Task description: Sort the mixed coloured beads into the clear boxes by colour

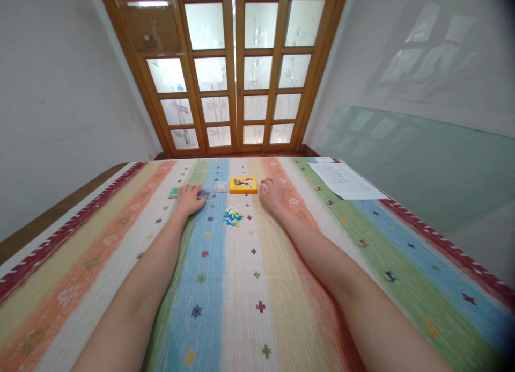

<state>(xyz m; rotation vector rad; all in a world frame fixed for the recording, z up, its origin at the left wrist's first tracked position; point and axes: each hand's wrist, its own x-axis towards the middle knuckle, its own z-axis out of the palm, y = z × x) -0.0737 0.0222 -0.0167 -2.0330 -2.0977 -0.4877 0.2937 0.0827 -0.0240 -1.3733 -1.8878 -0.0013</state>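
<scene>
Two bare forearms (132, 297) extend over a striped tablecloth (201, 318). Nearest of the loose items is a pile of small pieces (232, 216) — blue and yellow — between the forearms. Left hand (190, 201): palm down, fingers spread, grip open; a green item (174, 192) shows at one side and a dark item (204, 194) at the other, contact not determinable. Right hand (273, 194): fingers loosely curved, grip open, fingertips just beside a yellow box (243, 185) — touching or not, cannot tell. The box lies flat beyond the pile, a clear item (220, 187) at its left. Farther right, papers (346, 181) rest near the table edge. Wooden doors (237, 52) with glass panes stand behind.
</scene>
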